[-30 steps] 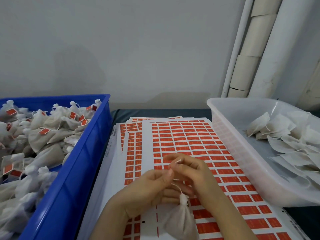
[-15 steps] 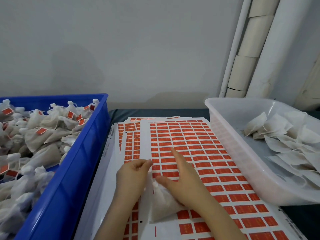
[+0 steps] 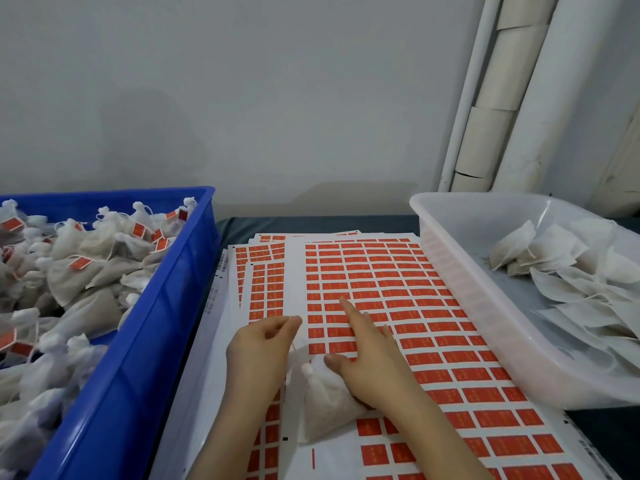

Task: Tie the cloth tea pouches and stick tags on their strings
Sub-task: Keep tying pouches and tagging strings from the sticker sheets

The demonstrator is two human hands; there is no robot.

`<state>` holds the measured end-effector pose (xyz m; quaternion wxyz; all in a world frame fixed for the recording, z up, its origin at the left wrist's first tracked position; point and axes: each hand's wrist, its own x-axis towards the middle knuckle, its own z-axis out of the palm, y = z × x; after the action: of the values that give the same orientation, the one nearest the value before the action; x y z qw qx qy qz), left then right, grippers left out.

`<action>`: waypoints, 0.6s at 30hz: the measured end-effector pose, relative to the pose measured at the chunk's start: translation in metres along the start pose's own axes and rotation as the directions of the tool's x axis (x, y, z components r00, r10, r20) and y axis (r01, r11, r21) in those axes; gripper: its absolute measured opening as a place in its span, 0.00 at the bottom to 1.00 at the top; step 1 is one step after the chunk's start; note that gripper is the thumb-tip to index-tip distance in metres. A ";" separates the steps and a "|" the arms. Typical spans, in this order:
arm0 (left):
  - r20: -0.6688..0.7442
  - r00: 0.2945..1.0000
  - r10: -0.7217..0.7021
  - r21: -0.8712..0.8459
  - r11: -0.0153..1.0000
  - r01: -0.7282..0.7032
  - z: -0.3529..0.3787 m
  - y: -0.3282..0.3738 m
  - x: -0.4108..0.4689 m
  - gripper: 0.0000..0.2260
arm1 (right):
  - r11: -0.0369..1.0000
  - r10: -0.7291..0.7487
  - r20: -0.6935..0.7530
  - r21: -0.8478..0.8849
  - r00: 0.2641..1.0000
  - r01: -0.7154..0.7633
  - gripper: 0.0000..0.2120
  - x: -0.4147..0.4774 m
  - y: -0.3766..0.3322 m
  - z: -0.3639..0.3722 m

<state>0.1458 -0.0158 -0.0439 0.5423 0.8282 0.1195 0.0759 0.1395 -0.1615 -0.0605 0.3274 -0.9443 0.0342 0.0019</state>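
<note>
"Where is the pouch sitting right now?"

"The tied pouch (image 3: 322, 400) is lying on the sticker sheet (image 3: 381, 289), its neck pointing away from the person, half under the right hand (image 3: 370, 365). The heel of that hand is resting on it, I'd guess to pin it down so the string is pulling taut."

"And the fingers?"

"The right forefinger is stretching out straight, its tip touching the sheet's orange grid, probably choosing a tag to peel. The left hand (image 3: 263, 344) is curling, thumb and forefinger pinching what seems to be the string (image 3: 292, 349), though it's too thin to be sure."

"Why the two bins?"

"Tagged pouches (image 3: 86, 268) are piling up in the blue crate (image 3: 166, 306) on the left. Untied pouches (image 3: 561, 268) are waiting in the clear tray (image 3: 450, 271) on the right. Both bins are sitting close beside the sheet."
</note>
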 end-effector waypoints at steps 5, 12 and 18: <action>0.010 1.000 0.003 -0.018 1.000 -0.002 0.001 -0.001 -0.001 0.04 | 0.999 0.044 0.023 -0.004 0.999 -0.044 0.40 -0.001 -0.005 -0.003; 0.043 0.998 0.056 0.099 0.993 -0.060 0.003 -0.002 -0.006 0.04 | 0.999 0.046 -0.003 0.025 0.999 -0.046 0.38 -0.007 -0.013 -0.004; 0.065 0.997 0.030 0.032 0.999 -0.033 0.006 0.000 -0.005 0.04 | 0.998 0.043 -0.094 0.052 0.995 -0.038 0.34 -0.013 -0.009 -0.004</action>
<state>0.1430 -0.0226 -0.0466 0.5307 0.8409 0.0901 0.0556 0.1267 -0.1559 -0.0512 0.3487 -0.9339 0.0689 -0.0370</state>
